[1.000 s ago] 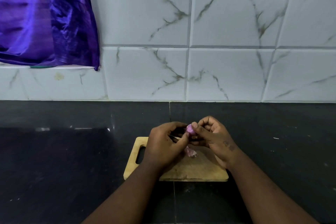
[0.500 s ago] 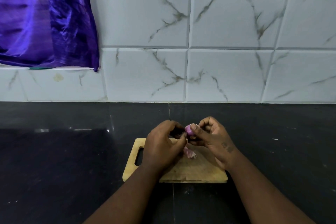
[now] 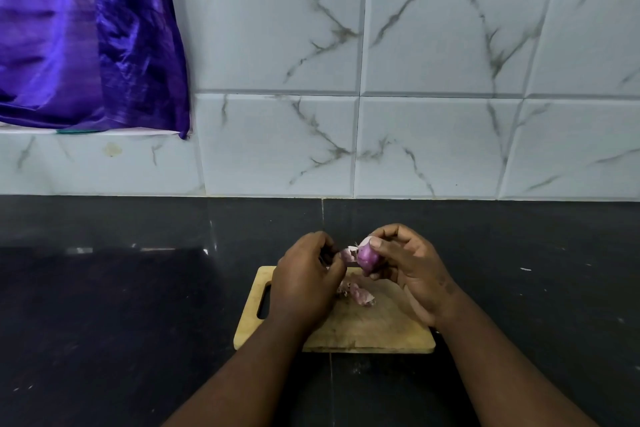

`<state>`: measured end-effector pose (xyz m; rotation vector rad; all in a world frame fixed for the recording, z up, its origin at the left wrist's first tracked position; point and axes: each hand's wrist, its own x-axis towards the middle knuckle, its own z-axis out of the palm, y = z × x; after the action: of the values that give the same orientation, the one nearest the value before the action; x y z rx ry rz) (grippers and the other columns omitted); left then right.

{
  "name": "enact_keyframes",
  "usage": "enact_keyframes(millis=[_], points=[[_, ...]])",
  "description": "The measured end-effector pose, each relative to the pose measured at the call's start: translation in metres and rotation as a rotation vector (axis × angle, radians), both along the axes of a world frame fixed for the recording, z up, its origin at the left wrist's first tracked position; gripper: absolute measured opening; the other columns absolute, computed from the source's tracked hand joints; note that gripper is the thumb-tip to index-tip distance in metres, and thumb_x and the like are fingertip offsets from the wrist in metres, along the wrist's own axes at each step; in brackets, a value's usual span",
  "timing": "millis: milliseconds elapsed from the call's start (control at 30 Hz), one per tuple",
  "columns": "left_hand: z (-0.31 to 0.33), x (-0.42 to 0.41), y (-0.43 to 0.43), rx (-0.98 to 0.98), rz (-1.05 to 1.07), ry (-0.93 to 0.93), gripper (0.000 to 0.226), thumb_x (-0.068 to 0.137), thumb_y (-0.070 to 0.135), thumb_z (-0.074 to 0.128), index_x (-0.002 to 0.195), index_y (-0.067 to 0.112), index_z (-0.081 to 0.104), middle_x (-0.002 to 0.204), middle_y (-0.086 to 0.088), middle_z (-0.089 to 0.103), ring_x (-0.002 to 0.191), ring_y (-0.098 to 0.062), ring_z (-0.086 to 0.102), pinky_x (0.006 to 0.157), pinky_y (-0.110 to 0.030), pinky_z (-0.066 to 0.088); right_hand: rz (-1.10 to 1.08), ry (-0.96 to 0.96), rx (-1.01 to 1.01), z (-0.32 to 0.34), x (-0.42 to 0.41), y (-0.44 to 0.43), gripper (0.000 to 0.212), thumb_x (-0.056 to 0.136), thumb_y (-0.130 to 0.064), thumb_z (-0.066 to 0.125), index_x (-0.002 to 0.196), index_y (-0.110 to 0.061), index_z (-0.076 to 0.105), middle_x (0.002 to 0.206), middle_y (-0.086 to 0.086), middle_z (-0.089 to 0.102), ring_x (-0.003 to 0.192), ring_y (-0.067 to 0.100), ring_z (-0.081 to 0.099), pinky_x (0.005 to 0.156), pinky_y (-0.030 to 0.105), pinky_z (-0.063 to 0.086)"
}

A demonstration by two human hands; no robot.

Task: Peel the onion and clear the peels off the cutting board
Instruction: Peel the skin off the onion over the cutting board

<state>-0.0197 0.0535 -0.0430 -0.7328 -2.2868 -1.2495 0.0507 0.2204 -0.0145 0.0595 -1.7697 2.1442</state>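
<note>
A small purple onion [image 3: 367,257] is held above the far edge of the wooden cutting board [image 3: 363,329] in my right hand [image 3: 412,267], thumb on its top. My left hand [image 3: 304,284] pinches a pale strip of peel [image 3: 348,253] that still hangs from the onion's left side. Loose pinkish peels [image 3: 360,294] lie on the board just below the hands. The left hand covers the board's left part beside its handle slot [image 3: 264,302].
The board lies on a dark stone counter [image 3: 121,305] that runs back to a white marbled tile wall [image 3: 415,114]. A purple cloth [image 3: 86,38] hangs at the upper left. Small white specks [image 3: 525,269] dot the counter at right.
My hands have drawn slightly apart. More of the onion shows now, and a strip of peel is stretched out from it toward the left hand.
</note>
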Motion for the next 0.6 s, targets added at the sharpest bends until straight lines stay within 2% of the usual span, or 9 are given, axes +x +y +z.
enact_keyframes(millis=[100, 233, 333, 433, 600], points=[[0.0002, 0.0002, 0.0008, -0.080, -0.008, -0.024, 0.010, 0.092, 0.030, 0.069, 0.085, 0.031, 0.061, 0.083, 0.012, 0.062, 0.077, -0.005, 0.058, 0.064, -0.036, 0.056, 0.024, 0.016, -0.062, 0.0012, 0.0006, 0.0014, 0.024, 0.083, -0.019, 0.080, 0.100, -0.005, 0.069, 0.094, 0.016, 0.075, 0.070, 0.026, 0.071, 0.057, 0.027, 0.059], [0.0009, 0.0031, -0.0003, -0.122, -0.095, -0.017, 0.014, 0.088, 0.024, 0.066, 0.099, 0.033, 0.064, 0.095, 0.015, 0.064, 0.086, -0.003, 0.060, 0.072, -0.039, 0.059, -0.020, -0.035, -0.080, -0.0018, -0.0034, 0.0024, 0.033, 0.078, -0.030, 0.077, 0.102, -0.010, 0.068, 0.098, 0.017, 0.072, 0.073, 0.027, 0.073, 0.060, 0.028, 0.062], [0.0022, 0.0060, -0.0010, -0.101, -0.138, 0.040, 0.009, 0.089, 0.037, 0.065, 0.096, 0.032, 0.062, 0.092, 0.013, 0.063, 0.084, -0.005, 0.059, 0.070, -0.040, 0.056, -0.011, -0.065, -0.044, -0.0038, -0.0039, 0.0018, 0.034, 0.082, -0.033, 0.074, 0.102, -0.008, 0.066, 0.092, 0.013, 0.076, 0.075, 0.021, 0.076, 0.063, 0.027, 0.063], [0.0019, 0.0068, -0.0008, -0.062, -0.170, 0.085, 0.015, 0.090, 0.048, 0.063, 0.095, 0.034, 0.062, 0.089, 0.013, 0.062, 0.082, -0.005, 0.059, 0.068, -0.037, 0.055, 0.008, -0.080, 0.002, -0.0041, -0.0022, 0.0010, 0.040, 0.083, -0.033, 0.075, 0.107, -0.003, 0.064, 0.093, 0.013, 0.079, 0.078, 0.020, 0.078, 0.066, 0.029, 0.063], [0.0014, 0.0063, -0.0012, -0.048, -0.156, 0.087, 0.015, 0.089, 0.047, 0.062, 0.092, 0.032, 0.062, 0.085, 0.013, 0.061, 0.079, -0.005, 0.058, 0.064, -0.034, 0.053, -0.012, -0.080, 0.045, -0.0058, -0.0033, 0.0007, 0.044, 0.082, -0.029, 0.076, 0.107, 0.004, 0.063, 0.088, 0.015, 0.078, 0.076, 0.020, 0.077, 0.064, 0.029, 0.063]])
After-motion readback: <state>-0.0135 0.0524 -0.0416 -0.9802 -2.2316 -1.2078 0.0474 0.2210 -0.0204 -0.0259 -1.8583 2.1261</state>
